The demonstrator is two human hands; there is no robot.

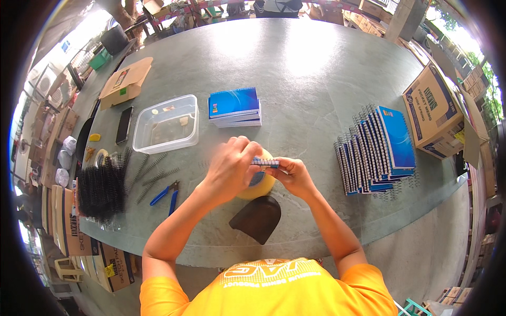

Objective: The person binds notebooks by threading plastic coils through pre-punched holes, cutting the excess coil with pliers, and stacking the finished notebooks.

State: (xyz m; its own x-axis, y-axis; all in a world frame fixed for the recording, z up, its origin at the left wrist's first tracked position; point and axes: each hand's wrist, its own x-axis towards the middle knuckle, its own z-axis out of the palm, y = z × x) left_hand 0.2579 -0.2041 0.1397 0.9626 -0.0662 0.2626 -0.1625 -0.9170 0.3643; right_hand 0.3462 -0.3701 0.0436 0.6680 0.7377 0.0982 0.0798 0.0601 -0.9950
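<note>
Edge-on between my hands is a small notebook (266,163), with a dark wire coil running along its edge. My right hand (294,176) pinches its right end. At the left end the fingers of my left hand (232,164) are closed on the notebook's coiled edge; their tips are partly hidden and slightly blurred. Beneath the hands lies a roll of yellowish tape (268,184), partly covered by them. Several loose black coils (158,176) lie left of my left hand, beside blue-handled cutting pliers (165,198). A dark curved pad (257,220) rests close to my body.
Blue notebooks without coils (235,105) are stacked beyond my hands, beside a clear plastic tub (166,126). Coiled notebooks (374,150) are piled right, near an open carton (433,113). At left are bunched black coils (100,189), a phone (124,125) and flattened cardboard (126,81).
</note>
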